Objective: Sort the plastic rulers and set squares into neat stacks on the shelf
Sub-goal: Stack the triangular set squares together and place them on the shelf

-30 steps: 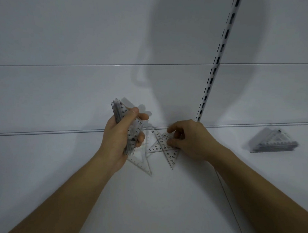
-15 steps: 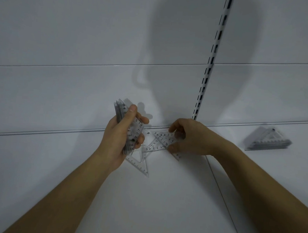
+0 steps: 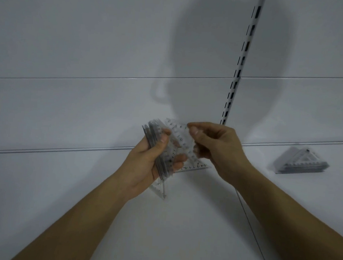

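Set square (image 3: 179,137) — lifted off shelf (image 3: 181,221)

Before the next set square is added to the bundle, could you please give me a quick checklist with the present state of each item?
1. Left hand grips the bundle of set squares: ok.
2. Right hand pinches the picked set square at the bundle: ok.
3. Picked piece lined up flush with the bundle: cannot tell, blurred.
4. Loose set squares left on the shelf below the hands: not ok, still to collect.
5. Finished stack lies apart on the right: ok.
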`<state>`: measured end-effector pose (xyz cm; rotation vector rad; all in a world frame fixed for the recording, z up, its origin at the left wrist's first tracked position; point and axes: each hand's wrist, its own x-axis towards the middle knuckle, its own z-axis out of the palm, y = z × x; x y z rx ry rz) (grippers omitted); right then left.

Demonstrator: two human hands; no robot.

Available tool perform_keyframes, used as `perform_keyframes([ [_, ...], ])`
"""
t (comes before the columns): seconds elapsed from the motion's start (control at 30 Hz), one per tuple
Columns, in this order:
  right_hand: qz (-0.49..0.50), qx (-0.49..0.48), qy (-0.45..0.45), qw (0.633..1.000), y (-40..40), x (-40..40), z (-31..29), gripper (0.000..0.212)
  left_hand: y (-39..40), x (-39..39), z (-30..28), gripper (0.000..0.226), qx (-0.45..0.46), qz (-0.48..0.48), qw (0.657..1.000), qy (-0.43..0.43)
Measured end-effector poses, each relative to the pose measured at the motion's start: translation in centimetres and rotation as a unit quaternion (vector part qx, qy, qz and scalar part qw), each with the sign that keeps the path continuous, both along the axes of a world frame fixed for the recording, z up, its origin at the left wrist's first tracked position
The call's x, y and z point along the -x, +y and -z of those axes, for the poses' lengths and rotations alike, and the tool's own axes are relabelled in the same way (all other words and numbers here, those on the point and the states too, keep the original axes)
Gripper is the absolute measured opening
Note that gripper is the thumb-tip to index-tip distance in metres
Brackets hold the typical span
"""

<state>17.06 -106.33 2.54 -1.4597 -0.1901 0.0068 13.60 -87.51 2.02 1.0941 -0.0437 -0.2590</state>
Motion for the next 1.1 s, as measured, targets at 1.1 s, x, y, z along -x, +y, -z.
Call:
perform_keyframes([
  [1.1, -0.109, 0.586, -0.085, 0.798, -2.2, -1.3, 0.6, 0.038, 0.7, -0.7, 0.3, 0.036, -0.040, -0.012, 0.999, -0.012],
])
